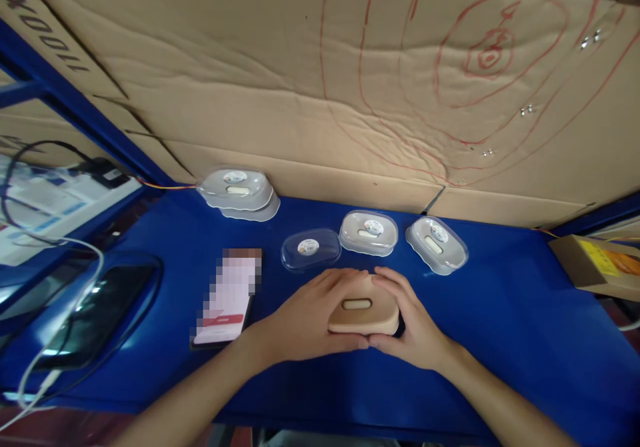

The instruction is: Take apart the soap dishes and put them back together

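Note:
Both hands hold a tan, rounded oblong case (358,315) just above or on the blue tabletop; I cannot tell whether it touches. A pale pill-shaped inset lies in its upper face. My left hand (313,314) wraps its left side, thumb along the near edge. On the other side, my right hand (413,320) grips with fingers over the far edge and thumb in front. Just behind them lies a clear plastic cover (320,250) with a round label. Two more packaged pieces, one in the middle (367,242) and one at right (443,250), sit under similar labelled clear covers.
Stacked clear-covered packages (240,194) stand at the back left. A lit phone (227,307) lies left of my hands, and a dark phone (97,317) with cables is farther left. A cardboard wall (240,94) closes the back. A small carton (595,267) stands at the right edge.

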`<state>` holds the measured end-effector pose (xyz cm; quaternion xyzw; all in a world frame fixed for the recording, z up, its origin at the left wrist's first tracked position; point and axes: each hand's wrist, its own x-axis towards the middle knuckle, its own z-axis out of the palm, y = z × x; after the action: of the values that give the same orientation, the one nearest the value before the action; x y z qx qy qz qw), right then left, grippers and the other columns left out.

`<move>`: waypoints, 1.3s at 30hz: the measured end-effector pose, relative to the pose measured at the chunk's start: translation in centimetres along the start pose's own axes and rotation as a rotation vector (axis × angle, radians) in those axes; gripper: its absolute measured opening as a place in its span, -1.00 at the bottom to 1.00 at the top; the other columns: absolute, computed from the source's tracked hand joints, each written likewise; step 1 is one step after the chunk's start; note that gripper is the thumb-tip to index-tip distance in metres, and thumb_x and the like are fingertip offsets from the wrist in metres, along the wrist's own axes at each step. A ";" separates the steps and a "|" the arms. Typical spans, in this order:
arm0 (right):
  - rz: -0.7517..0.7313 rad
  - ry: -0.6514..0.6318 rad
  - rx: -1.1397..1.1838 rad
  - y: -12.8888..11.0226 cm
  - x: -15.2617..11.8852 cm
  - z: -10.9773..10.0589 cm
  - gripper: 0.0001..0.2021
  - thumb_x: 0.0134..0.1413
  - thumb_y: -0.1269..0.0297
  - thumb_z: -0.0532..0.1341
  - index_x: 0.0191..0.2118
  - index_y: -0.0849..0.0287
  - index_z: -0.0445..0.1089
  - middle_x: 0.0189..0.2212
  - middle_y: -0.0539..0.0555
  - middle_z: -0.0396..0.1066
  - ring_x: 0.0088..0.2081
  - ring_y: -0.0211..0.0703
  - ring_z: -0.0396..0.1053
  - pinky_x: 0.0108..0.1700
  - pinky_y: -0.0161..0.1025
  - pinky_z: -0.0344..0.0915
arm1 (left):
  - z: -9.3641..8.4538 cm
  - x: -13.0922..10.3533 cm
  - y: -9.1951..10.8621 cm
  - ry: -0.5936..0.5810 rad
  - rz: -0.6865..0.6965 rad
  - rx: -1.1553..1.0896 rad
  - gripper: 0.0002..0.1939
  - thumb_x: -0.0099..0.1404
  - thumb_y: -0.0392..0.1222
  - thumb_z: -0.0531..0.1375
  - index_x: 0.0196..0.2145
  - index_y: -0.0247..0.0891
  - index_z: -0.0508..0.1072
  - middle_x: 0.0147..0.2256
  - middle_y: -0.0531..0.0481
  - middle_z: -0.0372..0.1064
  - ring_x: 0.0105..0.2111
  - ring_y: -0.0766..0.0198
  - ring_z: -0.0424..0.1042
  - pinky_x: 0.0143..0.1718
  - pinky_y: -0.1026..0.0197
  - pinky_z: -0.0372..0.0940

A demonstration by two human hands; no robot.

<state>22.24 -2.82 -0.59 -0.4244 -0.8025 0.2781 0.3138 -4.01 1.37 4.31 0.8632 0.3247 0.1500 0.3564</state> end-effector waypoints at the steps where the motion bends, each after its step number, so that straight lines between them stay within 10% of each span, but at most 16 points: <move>1: 0.010 0.007 0.007 -0.1 0.0 0.0 -0.16 0.20 -0.01 0.40 0.45 0.00 0.02 0.45 0.30 0.03 0.47 0.27 0.07 0.40 0.21 0.24 | 0.0 0.0 0.0 0.008 -0.025 -0.051 -0.13 0.32 0.27 0.33 0.43 -0.02 0.13 0.35 -0.18 0.26 0.33 -0.09 0.29 0.33 -0.17 0.23; 9: -0.049 0.070 -0.217 0.2 -0.5 0.9 -0.07 0.30 0.11 0.35 0.55 -0.02 -0.24 0.53 0.31 -0.30 0.52 0.29 -0.09 0.40 0.25 0.24 | -1.0 0.4 -1.1 0.175 -0.245 -0.242 -0.36 0.42 0.23 0.22 0.31 -0.12 0.30 0.27 -0.15 0.39 0.23 -0.06 0.42 0.26 -0.10 0.32; 19: -0.288 -0.055 -0.420 -0.8 0.5 0.6 -0.73 0.40 0.30 0.24 0.14 0.14 0.41 0.09 0.22 0.43 0.14 0.11 0.40 0.17 0.12 0.38 | -1.0 0.9 -3.1 0.305 -0.043 0.374 -0.50 0.42 0.07 0.27 0.21 -0.15 0.36 0.30 -0.22 0.33 0.34 -0.16 0.24 0.34 -0.24 0.15; 28: -0.375 -0.232 -0.383 -2.9 0.3 0.9 -0.77 0.43 0.29 0.19 0.10 0.15 0.46 -0.07 0.14 0.58 -0.04 -0.04 0.51 0.01 -0.05 0.40 | -1.7 0.6 -3.2 0.230 -0.074 0.477 -0.55 0.31 -0.04 0.32 0.12 -0.12 0.40 0.29 -0.20 0.31 0.29 -0.17 0.30 0.25 -0.21 0.19; 34: -0.415 -0.045 -0.334 -2.3 0.1 0.2 -0.65 0.41 0.23 0.22 0.23 0.13 0.37 0.04 0.18 0.57 0.03 0.01 0.50 0.08 -0.03 0.42 | -1.0 0.3 -2.2 0.159 -0.076 0.509 -0.48 0.32 0.04 0.33 0.16 -0.17 0.40 0.25 -0.26 0.34 0.24 -0.22 0.34 0.23 -0.26 0.15; 39: -0.134 0.148 -0.477 0.2 2.5 -2.1 -0.55 0.43 0.24 0.19 0.36 0.01 0.26 0.29 0.22 0.35 0.30 0.17 0.31 0.28 0.19 0.31 | -0.4 0.2 -2.4 0.150 0.024 0.516 -0.31 0.33 0.13 0.32 0.31 -0.13 0.30 0.39 -0.31 0.15 0.40 -0.27 0.09 0.37 -0.39 -0.12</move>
<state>22.72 -0.20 1.31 -0.4516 -0.8465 0.0278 0.2806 -5.13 2.99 2.88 0.9158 0.3674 0.1301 0.0975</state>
